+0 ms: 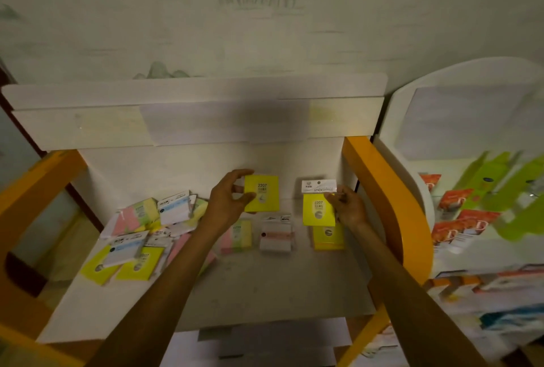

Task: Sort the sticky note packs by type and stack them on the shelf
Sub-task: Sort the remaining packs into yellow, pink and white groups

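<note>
My left hand (228, 200) grips a yellow sticky note pack marked 2207 (265, 194) by its left edge, lifted above the shelf (265, 284). My right hand (347, 204) pinches a second yellow pack with a white header card (318, 207) at its right edge, above a yellow stack (328, 238). Left of that stack lie a white pack with a pink band (276, 238) and a pink and yellow pack (238, 237). A loose heap of mixed packs (141, 237) covers the shelf's left part.
Orange side frames (379, 190) bound the shelf left and right. A white board (194, 110) overhangs the back. To the right stands a white rounded panel (471, 119) with green and orange packages (465, 219). The shelf's front part is bare.
</note>
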Demonstrator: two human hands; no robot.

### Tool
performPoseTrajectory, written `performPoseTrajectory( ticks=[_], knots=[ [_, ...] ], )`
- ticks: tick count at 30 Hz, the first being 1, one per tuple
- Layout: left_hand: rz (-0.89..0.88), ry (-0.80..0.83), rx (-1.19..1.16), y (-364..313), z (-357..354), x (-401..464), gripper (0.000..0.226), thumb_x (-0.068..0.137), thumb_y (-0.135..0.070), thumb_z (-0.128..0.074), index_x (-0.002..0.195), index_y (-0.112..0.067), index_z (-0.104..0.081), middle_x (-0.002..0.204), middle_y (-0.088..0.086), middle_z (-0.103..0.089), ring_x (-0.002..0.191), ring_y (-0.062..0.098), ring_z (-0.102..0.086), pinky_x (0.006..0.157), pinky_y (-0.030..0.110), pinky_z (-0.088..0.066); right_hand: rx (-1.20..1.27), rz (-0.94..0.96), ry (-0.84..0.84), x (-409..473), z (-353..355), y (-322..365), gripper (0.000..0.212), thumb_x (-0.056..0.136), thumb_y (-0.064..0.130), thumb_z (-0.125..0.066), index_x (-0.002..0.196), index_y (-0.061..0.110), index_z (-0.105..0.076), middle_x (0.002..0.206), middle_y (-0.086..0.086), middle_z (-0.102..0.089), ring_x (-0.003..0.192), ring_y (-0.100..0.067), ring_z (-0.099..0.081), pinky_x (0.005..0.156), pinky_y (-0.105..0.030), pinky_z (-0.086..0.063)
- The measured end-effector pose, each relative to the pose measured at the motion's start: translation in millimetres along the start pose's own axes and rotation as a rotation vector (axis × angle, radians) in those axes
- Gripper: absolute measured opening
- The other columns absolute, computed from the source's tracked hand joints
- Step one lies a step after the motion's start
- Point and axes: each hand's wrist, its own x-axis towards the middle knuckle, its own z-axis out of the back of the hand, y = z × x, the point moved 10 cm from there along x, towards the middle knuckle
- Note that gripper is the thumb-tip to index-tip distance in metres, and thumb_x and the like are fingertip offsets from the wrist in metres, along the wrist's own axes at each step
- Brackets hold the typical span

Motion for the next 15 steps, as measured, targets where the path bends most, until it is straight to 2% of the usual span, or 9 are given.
performPoseTrajectory(
  ticks=[2, 4, 7, 12, 15],
  knots=[
    [0.002, 0.003, 0.008, 2.3, -3.4, 0.1, 0.046, 0.082, -0.007, -0.071, 0.118, -0.031, -0.057, 0.115, 0.004, -0.063, 0.096, 0.022, -0.064, 0.072, 0.049, -0.058, -0.117, -0.041, -0.001, 1.7, 3.0, -20.5, 0.010, 0.088, 0.005, -0.064, 0.088, -0.002, -0.056, 0.093, -0.026, -0.064, 0.087, -0.028, -0.061, 0.080, -0.040, -0.052],
    [0.006, 0.009, 0.009, 4.5, -6.7, -0.3, 0.046, 0.082, -0.008, -0.072, 0.119, -0.030, -0.057, 0.117, 0.005, -0.062, 0.097, 0.024, -0.064, 0.074, 0.051, -0.057, -0.236, -0.075, 0.002, 0.4, 7.5, -35.9, 0.020, 0.089, 0.012, -0.065, 0.103, -0.002, -0.063, 0.107, -0.023, -0.067, 0.101, -0.034, -0.062, 0.090, -0.046, -0.051],
    [0.008, 0.018, 0.011, 5.1, -11.5, -0.6, 0.045, 0.082, -0.008, -0.071, 0.120, -0.029, -0.057, 0.117, 0.007, -0.063, 0.097, 0.025, -0.064, 0.075, 0.052, -0.057, -0.345, -0.059, 0.005, -3.8, 10.2, -39.1, 0.030, 0.091, 0.020, -0.063, 0.115, 0.001, -0.062, 0.111, -0.020, -0.066, 0.103, -0.035, -0.063, 0.090, -0.045, -0.051],
    [0.007, 0.020, 0.031, 4.1, -20.6, -1.8, 0.044, 0.082, -0.009, -0.072, 0.121, -0.026, -0.057, 0.114, 0.005, -0.064, 0.094, 0.020, -0.065, 0.076, 0.047, -0.058, -0.496, -0.048, -0.002, -8.2, 8.6, -36.8, 0.033, 0.094, 0.027, -0.057, 0.119, 0.005, -0.059, 0.112, -0.017, -0.065, 0.103, -0.033, -0.062, 0.086, -0.044, -0.052],
    [-0.003, 0.025, 0.041, 2.9, -27.0, -3.4, 0.044, 0.082, -0.009, -0.072, 0.121, -0.026, -0.057, 0.115, 0.005, -0.064, 0.094, 0.017, -0.065, 0.074, 0.040, -0.059, -0.586, -0.041, -0.006, -7.9, 9.6, -35.9, 0.036, 0.095, 0.026, -0.055, 0.123, 0.003, -0.054, 0.120, -0.019, -0.059, 0.111, -0.034, -0.057, 0.091, -0.044, -0.049]
  ],
)
